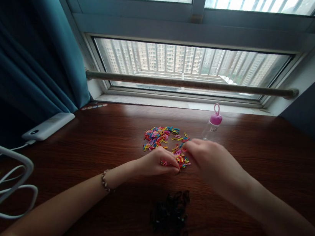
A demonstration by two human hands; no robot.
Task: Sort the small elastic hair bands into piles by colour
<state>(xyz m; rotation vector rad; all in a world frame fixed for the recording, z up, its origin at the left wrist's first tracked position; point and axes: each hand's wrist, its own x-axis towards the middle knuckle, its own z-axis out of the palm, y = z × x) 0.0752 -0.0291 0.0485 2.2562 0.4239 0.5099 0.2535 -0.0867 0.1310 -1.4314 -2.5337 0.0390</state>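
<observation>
Small, brightly coloured loops (pixel 156 135), which look like elastic hair bands, lie in a loose ring-shaped pile on the dark wooden tabletop. My left hand (pixel 161 162) rests at the near side of the pile, its fingers pressed together around something too small to make out. At the pile's right edge, my right hand (pixel 206 155) has its fingertips pinched, with a tiny reddish bit, perhaps one of the loops, at their tips. Closer to me lies a tangled heap of black bands (pixel 170 214). Behind my right hand stands a clear bottle (pixel 211 129) with a pink looped cap (pixel 215 119).
A white power bank-like device (pixel 49 126) with a cable lies at the left, by the blue curtain (pixel 48 41). White tubing (pixel 24 160) curves in at the lower left. A metal rail (pixel 191 85) crosses the window behind the tabletop (pixel 110 123).
</observation>
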